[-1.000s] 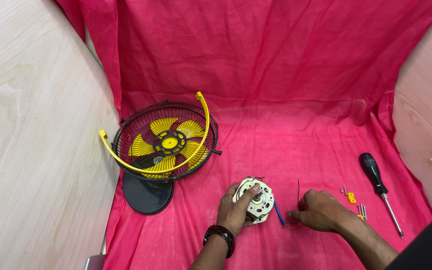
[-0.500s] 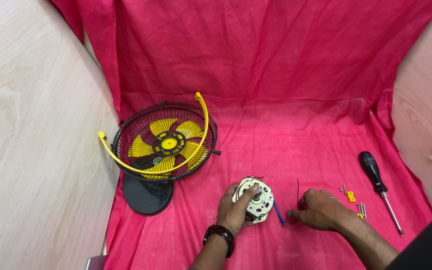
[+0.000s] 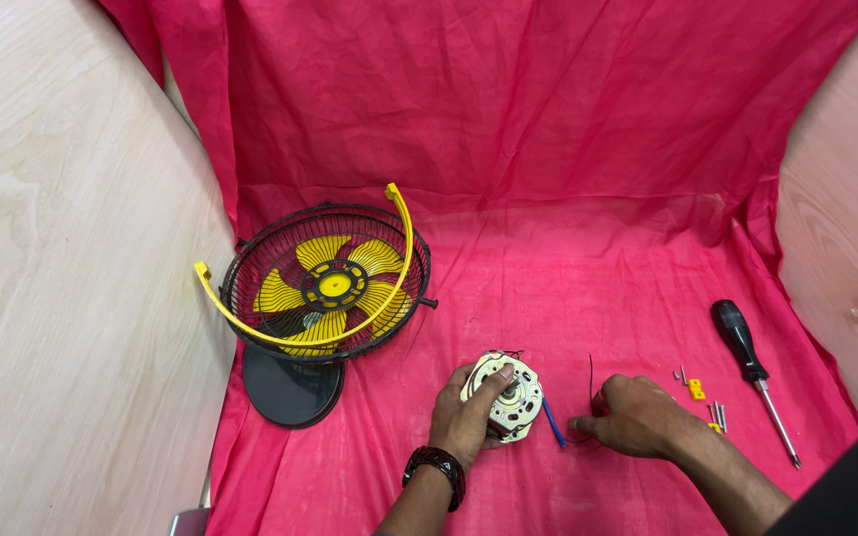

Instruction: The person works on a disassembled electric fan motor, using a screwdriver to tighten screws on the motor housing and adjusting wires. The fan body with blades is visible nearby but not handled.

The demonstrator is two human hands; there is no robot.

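Your hands work on a small fan motor on the red-draped counter.

From the head view: your left hand has its grip wrapped around the fan motor, which rests on the red cloth near the front edge; your right hand lies just beside it, fingers pinched together on thin wires; a black-and-yellow fan cage stands well apart to the left; a screwdriver and small screws lie to the right.

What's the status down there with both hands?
Left hand gripping round cream-and-metal fan motor. Right hand pinching its thin dark wire. Black-handled screwdriver lies apart, right.
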